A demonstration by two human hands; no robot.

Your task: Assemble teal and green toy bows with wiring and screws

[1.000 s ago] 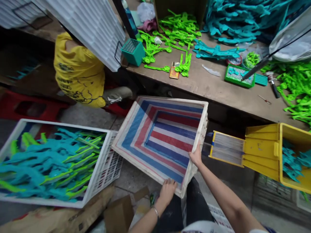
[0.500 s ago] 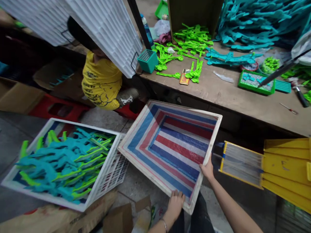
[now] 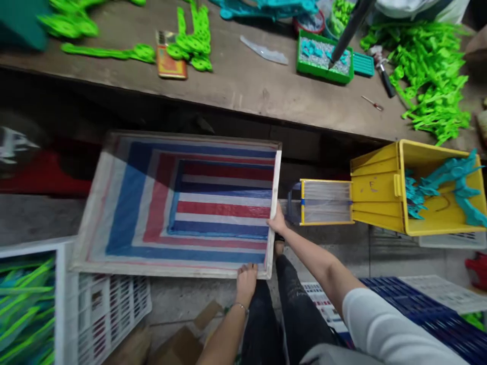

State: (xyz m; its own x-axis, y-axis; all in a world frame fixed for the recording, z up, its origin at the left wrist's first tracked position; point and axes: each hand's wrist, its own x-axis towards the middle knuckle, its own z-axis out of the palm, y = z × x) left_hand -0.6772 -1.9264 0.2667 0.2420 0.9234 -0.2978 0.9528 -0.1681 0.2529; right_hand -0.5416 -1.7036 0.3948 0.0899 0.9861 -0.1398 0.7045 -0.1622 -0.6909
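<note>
A large crate (image 3: 274,203) with a pale rim and a red, white and blue striped lining fills the middle of the view, with nothing inside it. My left hand (image 3: 247,281) grips its near rim close to the right corner, fingers over the edge. On the right rim, my right hand (image 3: 278,221) is closed round the side, its thumb on the inner face. The crate's left end lies beside a white basket (image 3: 61,299) that holds green and teal plastic parts.
Across the top runs a workbench (image 3: 228,83) with green parts (image 3: 433,76), a green tray (image 3: 325,75) and a screwdriver (image 3: 373,103). A small yellow-framed stool (image 3: 327,203) and a yellow bin (image 3: 380,187) with teal parts stand right. Cardboard (image 3: 178,347) lies below.
The view has swung right, bringing the yellow bin's inside and more green parts into sight. The striped crate now lies squarer to the bench. Both hands keep their hold on it.
</note>
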